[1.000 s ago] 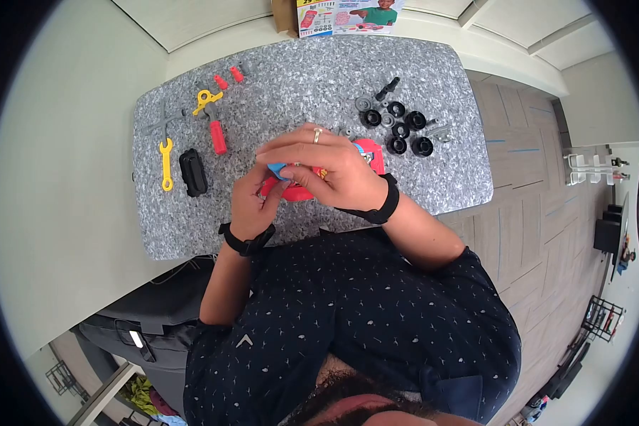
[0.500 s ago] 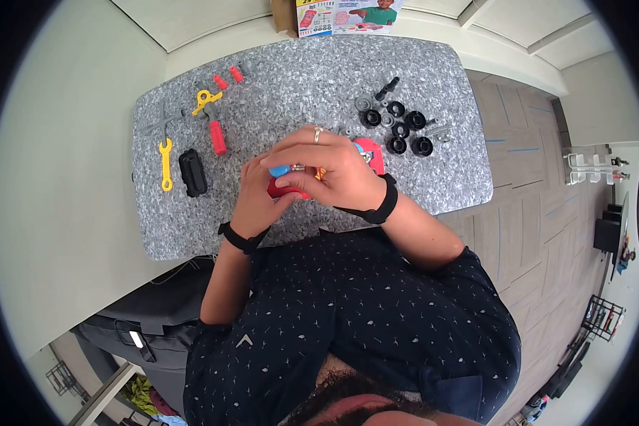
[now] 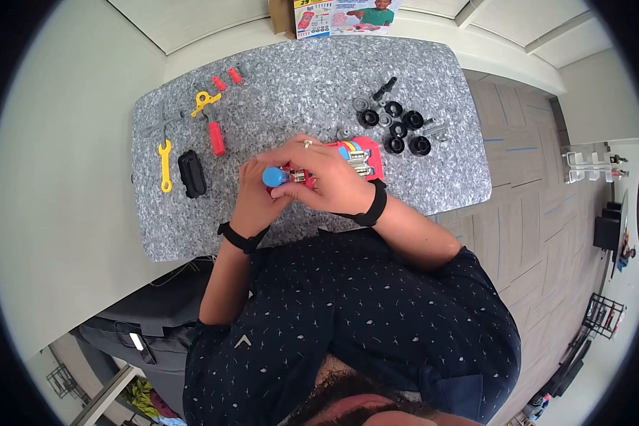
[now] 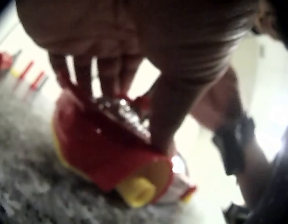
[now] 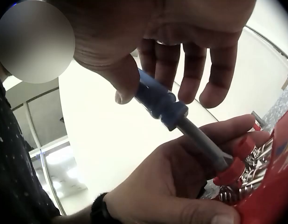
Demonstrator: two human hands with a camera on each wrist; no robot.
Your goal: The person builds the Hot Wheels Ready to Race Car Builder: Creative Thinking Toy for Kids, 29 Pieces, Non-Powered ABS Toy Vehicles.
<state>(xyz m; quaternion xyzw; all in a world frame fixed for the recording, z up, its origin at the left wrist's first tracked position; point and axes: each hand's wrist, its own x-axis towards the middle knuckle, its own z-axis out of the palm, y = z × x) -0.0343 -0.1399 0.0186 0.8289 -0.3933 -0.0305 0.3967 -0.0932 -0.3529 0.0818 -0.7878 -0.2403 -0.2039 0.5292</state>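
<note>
My right hand (image 3: 323,170) holds a toy screwdriver (image 5: 160,100) by its blue handle, between thumb and fingers. Its grey shaft slants down to a red plastic bolt head (image 5: 230,172), the tip right at it. A second red piece (image 5: 244,147) sits beside that one, close to silver engine parts (image 5: 237,191). These belong to a red toy car (image 3: 375,163) on the table, partly hidden under both hands. Gripping the car's left end is my left hand (image 3: 252,202), its thumb along the near side. From above, the blue handle (image 3: 275,177) points up at the head camera.
Black wheels (image 3: 412,119) and grey parts lie on the speckled table (image 3: 298,78) to the right. On the left are a yellow wrench (image 3: 165,167), a red-handled hammer (image 3: 216,138), a black plastic piece (image 3: 191,174) and red bolts (image 3: 234,75). An illustrated box (image 3: 344,18) stands behind.
The screwdriver handle has swung more upright and shows its end. My left hand has shifted from beside the handle onto the car. My right hand has turned slightly, uncovering more of the car.
</note>
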